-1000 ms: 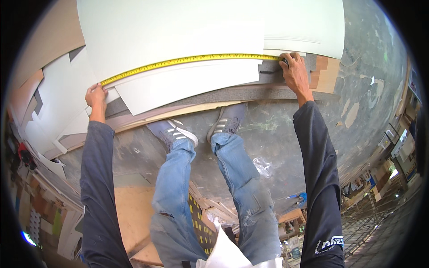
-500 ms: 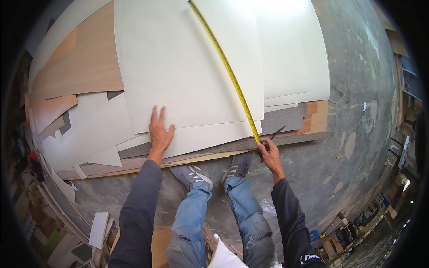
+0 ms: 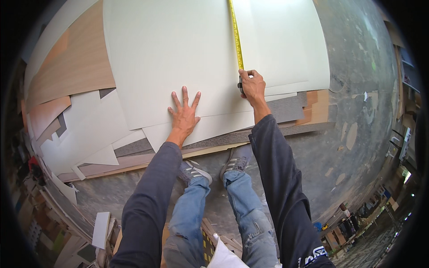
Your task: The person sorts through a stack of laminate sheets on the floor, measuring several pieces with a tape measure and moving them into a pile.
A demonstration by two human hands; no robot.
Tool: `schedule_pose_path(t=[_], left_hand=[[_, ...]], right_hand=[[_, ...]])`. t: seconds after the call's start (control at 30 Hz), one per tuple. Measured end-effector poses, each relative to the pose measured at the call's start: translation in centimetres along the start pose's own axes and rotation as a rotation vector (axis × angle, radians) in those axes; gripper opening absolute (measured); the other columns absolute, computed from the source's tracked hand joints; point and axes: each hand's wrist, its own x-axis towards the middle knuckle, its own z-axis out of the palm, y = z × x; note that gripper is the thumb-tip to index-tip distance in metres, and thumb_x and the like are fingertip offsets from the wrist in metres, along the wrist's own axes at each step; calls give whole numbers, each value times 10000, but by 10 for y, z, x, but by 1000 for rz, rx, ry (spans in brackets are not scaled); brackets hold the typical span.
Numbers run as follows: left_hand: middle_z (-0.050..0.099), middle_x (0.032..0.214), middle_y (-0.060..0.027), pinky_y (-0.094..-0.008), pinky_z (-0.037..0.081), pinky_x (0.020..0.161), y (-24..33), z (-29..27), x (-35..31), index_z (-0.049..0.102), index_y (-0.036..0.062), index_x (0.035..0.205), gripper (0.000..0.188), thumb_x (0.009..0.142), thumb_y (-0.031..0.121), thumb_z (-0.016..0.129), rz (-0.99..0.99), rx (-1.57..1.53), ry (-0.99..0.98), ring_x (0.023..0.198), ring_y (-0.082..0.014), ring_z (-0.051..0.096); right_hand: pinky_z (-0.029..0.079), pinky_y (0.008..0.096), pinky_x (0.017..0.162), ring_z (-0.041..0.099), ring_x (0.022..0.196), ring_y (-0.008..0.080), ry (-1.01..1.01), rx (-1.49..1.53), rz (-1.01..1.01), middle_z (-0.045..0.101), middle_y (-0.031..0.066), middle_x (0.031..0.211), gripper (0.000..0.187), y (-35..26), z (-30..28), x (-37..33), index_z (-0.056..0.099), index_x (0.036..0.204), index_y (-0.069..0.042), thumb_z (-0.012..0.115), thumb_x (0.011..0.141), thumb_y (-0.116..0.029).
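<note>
My left hand (image 3: 183,117) lies flat with fingers spread on a large white sheet (image 3: 165,58), close to its near edge. To the right, my right hand (image 3: 254,89) is closed round the dark case of a tape measure (image 3: 241,83), over the sheet's right part. Its yellow blade (image 3: 236,38) runs out from the case away from me, past the upper edge of the picture. The blade's far end is out of view. The dark, thin, pencil-like stick seen earlier in my right hand cannot be made out.
More white sheets (image 3: 290,49), wood-grain sheets (image 3: 76,62) and grey offcuts (image 3: 283,110) lie stacked underneath and around. My shoes (image 3: 237,161) stand at the stack's near edge on a worn concrete floor (image 3: 353,134). Boards and scraps line the left rim; tools and wood pieces lie lower right.
My right hand has moved up and left over the sheet with the tape measure, whose blade now stands more upright. The left hand has slid right and flattened with fingers spread.
</note>
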Motion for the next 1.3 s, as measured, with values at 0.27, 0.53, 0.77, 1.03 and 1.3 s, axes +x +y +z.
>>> schedule_pose_path(t=[0.27,0.53,0.77,1.03,1.3], left_hand=[[-113,1528,-170,-714,363,918,0,4,6,91,325,1479,920,786,310,696,5,12,-6,1345,-547,-22],[-104,1528,-173,-721,373,897,-4,12,6,81,323,1480,930,784,307,697,21,24,23,1339,-557,-6],[-118,1533,-140,-743,350,895,-3,8,4,67,358,1474,940,780,296,698,12,-13,28,1342,-551,-23],[497,1305,-195,-400,375,1026,-83,0,9,519,-20,1243,630,765,340,718,-261,-595,628,1249,-359,424],[243,1398,-293,-521,307,1046,-229,10,-8,237,-75,1390,1221,530,559,829,-838,-821,345,1302,-422,281]], right_hand=[[466,431,712,595,783,330,149,-165,-104,596,222,856,443,137,10,-41,557,1043,23,616,842,-367],[437,459,774,550,857,396,188,-231,-122,549,227,904,403,187,15,-100,544,1033,-7,634,834,-346],[436,458,768,550,869,405,181,-257,-142,563,237,921,392,191,14,-96,548,1014,-1,633,838,-341],[443,365,733,520,798,226,101,50,-171,520,115,831,327,200,-8,-97,540,1011,-4,629,862,-281],[441,214,443,457,640,51,-29,247,-22,481,2,813,308,150,-68,-180,484,1137,-48,577,920,-246]])
